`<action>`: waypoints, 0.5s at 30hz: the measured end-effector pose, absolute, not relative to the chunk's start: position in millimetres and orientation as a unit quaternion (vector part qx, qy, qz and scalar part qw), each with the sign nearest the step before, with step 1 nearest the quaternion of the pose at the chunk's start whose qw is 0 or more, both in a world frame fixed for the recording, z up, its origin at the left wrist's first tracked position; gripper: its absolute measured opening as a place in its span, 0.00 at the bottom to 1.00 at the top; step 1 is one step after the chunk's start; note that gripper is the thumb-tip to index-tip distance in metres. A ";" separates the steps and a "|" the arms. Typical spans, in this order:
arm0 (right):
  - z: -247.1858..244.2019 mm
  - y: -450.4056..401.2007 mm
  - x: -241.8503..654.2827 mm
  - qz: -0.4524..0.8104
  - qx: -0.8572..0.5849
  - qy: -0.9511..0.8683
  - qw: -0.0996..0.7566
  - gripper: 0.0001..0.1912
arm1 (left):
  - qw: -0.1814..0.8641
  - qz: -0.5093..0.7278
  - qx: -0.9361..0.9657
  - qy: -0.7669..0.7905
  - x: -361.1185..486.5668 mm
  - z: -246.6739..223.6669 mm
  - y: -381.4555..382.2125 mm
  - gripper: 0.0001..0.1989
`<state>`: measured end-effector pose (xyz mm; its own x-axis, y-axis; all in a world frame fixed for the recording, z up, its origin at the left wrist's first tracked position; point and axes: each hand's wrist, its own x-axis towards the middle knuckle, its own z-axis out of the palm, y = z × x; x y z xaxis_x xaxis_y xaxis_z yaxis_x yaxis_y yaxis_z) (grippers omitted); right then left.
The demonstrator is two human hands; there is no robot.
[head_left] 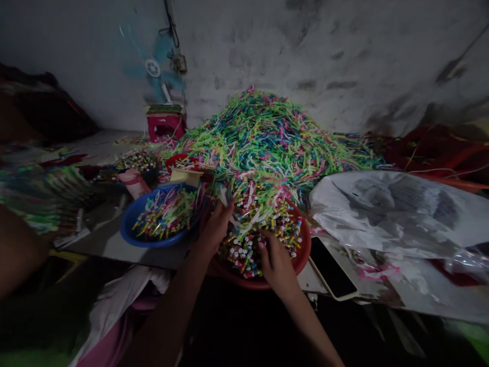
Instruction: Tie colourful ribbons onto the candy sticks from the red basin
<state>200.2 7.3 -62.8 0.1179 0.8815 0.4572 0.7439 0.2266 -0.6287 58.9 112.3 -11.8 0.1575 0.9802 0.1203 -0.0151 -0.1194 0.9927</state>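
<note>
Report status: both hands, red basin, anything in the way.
Left hand gripping pale strips. Right hand among small coloured pieces, red basin. Phone beside basin, right side, not blocking hands.

Smooth plastic on the blue basin (127, 230) and red basin (306, 242). Thin, crinkled plastic on the white bag (385, 211), glossy black on the phone (332, 269), rough matt on the wall (252, 46).
</note>
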 end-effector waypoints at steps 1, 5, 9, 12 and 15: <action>-63.7 6.2 201.9 0.101 -0.613 -0.641 0.451 0.13 | 0.563 0.475 0.545 0.399 61.2 -16.9 106.3 0.22; -63.9 1.2 206.0 0.135 -0.604 -0.623 0.479 0.07 | 0.719 0.463 0.412 0.315 69.2 -40.9 82.4 0.27; -62.2 -1.6 204.9 0.113 -0.601 -0.642 0.463 0.06 | 0.719 0.490 0.371 0.324 70.3 -54.5 74.3 0.30; -61.6 -2.0 204.2 0.102 -0.598 -0.651 0.455 0.05 | 0.706 0.509 0.357 0.340 69.7 -58.1 76.0 0.28; -61.2 -2.4 204.1 0.094 -0.597 -0.664 0.440 0.05 | 0.698 0.522 0.347 0.346 70.1 -59.4 77.6 0.24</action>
